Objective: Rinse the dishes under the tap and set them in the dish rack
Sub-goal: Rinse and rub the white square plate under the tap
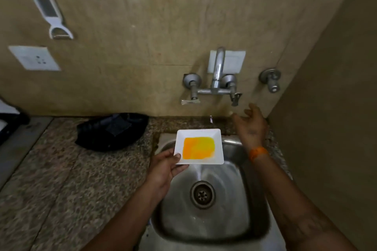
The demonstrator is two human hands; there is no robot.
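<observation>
White square dish: a small white square plastic-looking dish (199,146) with a yellow-orange residue across its well is held level over the back edge of the sink, so that nothing spills before rinsing; it is not yet clearly under the water.
Left hand: the left hand (165,166) is pinched on the dish's near left corner, thumb on the rim and fingers beneath, which leaves the soiled face clear for the water.
Right hand: the right hand (250,123) is held spread and empty, fingers loosely extended, just below the right lever of the tap; it is judged to be placed there for working the valve, though no contact is shown.
Tap: a wall-mounted chrome mixer tap (216,81) with a tall curved spout is fixed above the sink's back edge.
Water: a thin stream (199,171) is seen falling below the dish's front edge toward the drain (202,194); whether it strikes the dish cannot be told.
Sink: a stainless steel basin (240,210) is set into the speckled granite worktop (71,179), so run-off is caught beneath the dish.
Dish rack: none can be identified; a dark object (112,131) lies on the worktop left of the sink, too dim to name.
Stage: rinsing is judged barely begun, as the residue is intact.
Risk: the corner hold may slip once wet.
</observation>
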